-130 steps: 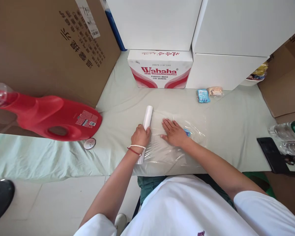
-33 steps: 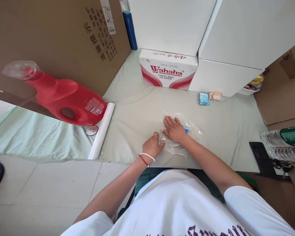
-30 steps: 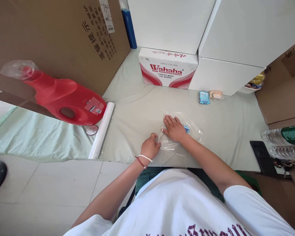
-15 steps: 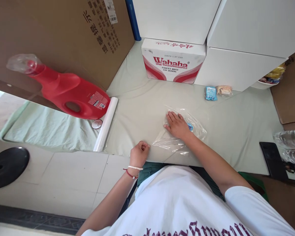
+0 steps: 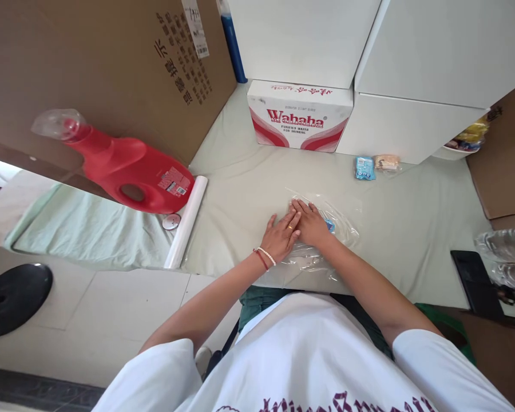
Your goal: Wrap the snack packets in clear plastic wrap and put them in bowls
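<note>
A sheet of clear plastic film (image 5: 341,220) lies crumpled on the pale green cloth of the table (image 5: 240,189), with a small blue packet (image 5: 329,225) under it. My right hand (image 5: 311,222) lies flat on the film, fingers stretched out. My left hand (image 5: 280,235), with bead bracelets at the wrist, lies open beside it, its fingertips touching the right hand's fingers at the film's left edge. The white roll of film (image 5: 186,222) rests apart at the left, against a red detergent jug (image 5: 129,174).
A Wahaha carton (image 5: 300,115) and white boxes (image 5: 412,63) stand at the back, a large cardboard box (image 5: 90,63) at the left. Two small snack packets (image 5: 371,166) lie behind the film. A black phone (image 5: 476,276) and water bottles (image 5: 506,252) sit at the right.
The roll left my left hand and now lies by the red jug. My left hand, a fist at the table edge half a second ago, has opened and moved flat beside my right hand.
</note>
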